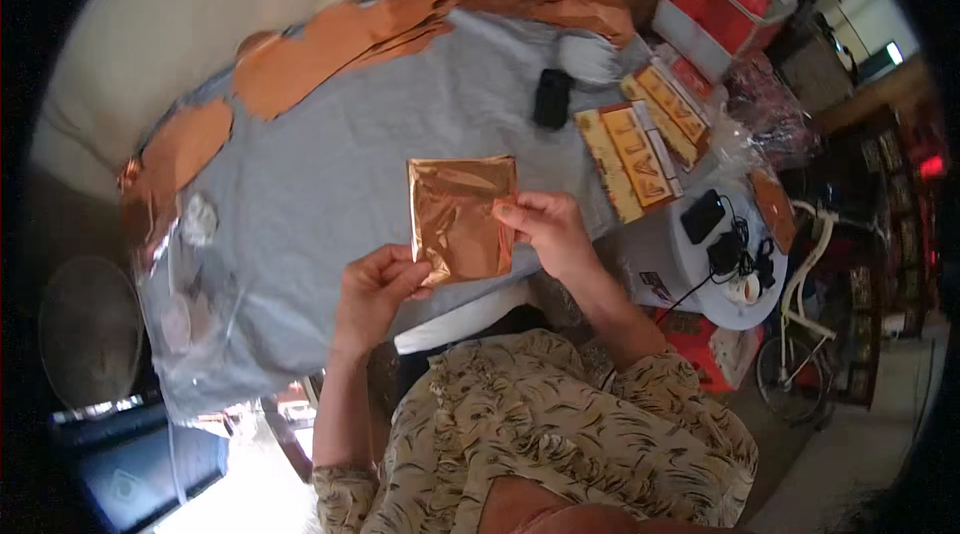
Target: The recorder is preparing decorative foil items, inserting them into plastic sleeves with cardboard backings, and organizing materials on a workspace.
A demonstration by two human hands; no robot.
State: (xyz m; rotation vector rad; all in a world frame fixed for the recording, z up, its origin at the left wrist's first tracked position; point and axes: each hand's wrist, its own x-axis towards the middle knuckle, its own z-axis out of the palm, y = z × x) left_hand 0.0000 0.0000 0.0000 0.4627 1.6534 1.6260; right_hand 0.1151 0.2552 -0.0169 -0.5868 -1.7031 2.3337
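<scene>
A square of shiny copper-coloured foil (462, 219) is held up flat above the grey-covered table (330, 164). My left hand (385, 284) pinches its lower left corner between thumb and fingers. At its right edge, my right hand (548, 229) grips it with the thumb on top. Creases and reflections run over the foil's face. Whether it is one folded sheet or several layers, I cannot tell. Similar copper-coloured foil sheets (310, 59) lie along the table's far and left edges, some overlapping.
A black case (552, 99) and yellow-orange printed packages (630, 159) lie on the table's right side. Behind them stands a grey-and-red bin (715, 19). A round white stool (745, 284) holds a phone and cables. Clear plastic bags (190, 319) lie at the table's left.
</scene>
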